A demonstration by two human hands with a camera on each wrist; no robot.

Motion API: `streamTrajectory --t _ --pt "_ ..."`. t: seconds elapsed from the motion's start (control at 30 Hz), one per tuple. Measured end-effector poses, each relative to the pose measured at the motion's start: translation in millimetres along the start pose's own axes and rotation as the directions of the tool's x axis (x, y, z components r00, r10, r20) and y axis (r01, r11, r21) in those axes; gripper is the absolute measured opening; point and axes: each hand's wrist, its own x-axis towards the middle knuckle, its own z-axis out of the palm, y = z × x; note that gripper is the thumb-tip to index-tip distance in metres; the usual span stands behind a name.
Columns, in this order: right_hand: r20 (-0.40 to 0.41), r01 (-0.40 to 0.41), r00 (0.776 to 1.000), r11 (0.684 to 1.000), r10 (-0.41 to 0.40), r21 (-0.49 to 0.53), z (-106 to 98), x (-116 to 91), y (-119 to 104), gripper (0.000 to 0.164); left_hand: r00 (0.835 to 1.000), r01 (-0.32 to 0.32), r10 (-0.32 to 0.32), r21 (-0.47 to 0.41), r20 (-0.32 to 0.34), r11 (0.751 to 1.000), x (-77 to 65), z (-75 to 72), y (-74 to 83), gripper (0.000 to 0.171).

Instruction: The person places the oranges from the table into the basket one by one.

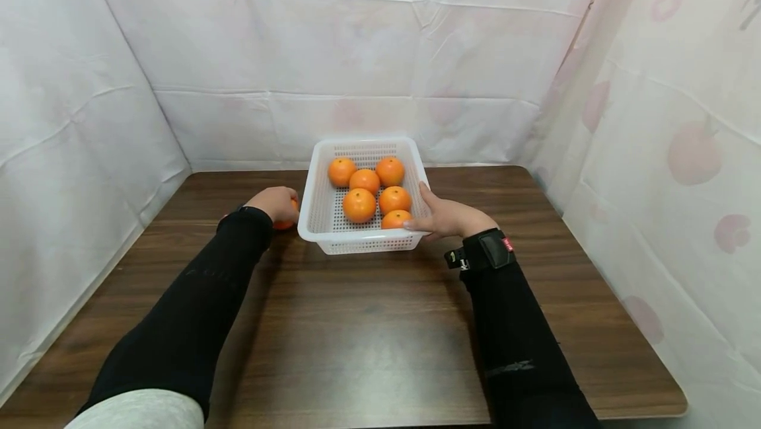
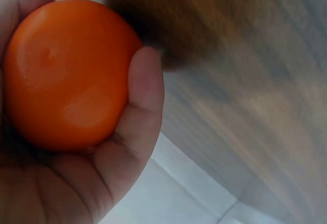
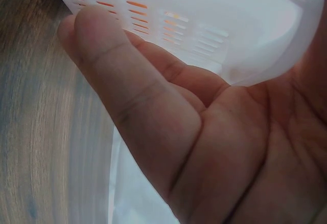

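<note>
My left hand [image 1: 275, 204] is just left of the white plastic basket [image 1: 313, 217]. Its fingers curl around an orange [image 2: 74, 75], which fills the palm in the left wrist view; in the head view the hand mostly hides that fruit. At the basket's front right corner, my right hand [image 1: 452, 217] grips the rim, thumb over the top edge. The right wrist view shows the fingers [image 3: 133, 91] bent against the outside of the slotted wall. Several oranges [image 1: 359, 205] lie inside the basket, spread from its back to its front right.
The basket sits toward the back of a brown wood-grain table [image 1: 368, 323]. Behind it hangs a white cloth [image 1: 357, 52], and similar cloths enclose the left and right sides. The right cloth [image 1: 684, 164] carries faint pink fruit prints.
</note>
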Motion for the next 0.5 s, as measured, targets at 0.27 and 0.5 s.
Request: streamTrajectory --t 0.27,0.5 --pt "0.002 -0.01 1.0 1.0 0.01 0.003 -2 -1 2 0.115 1.0 0.026 -0.025 -0.066 0.012 0.998 -5.3 4.2 -2.3 0.049" --pt "0.001 -0.006 1.0 1.0 0.006 0.008 2 0 1 0.112 0.999 0.032 -0.026 -0.163 0.039 0.986 -17.0 6.1 -10.5 0.05"
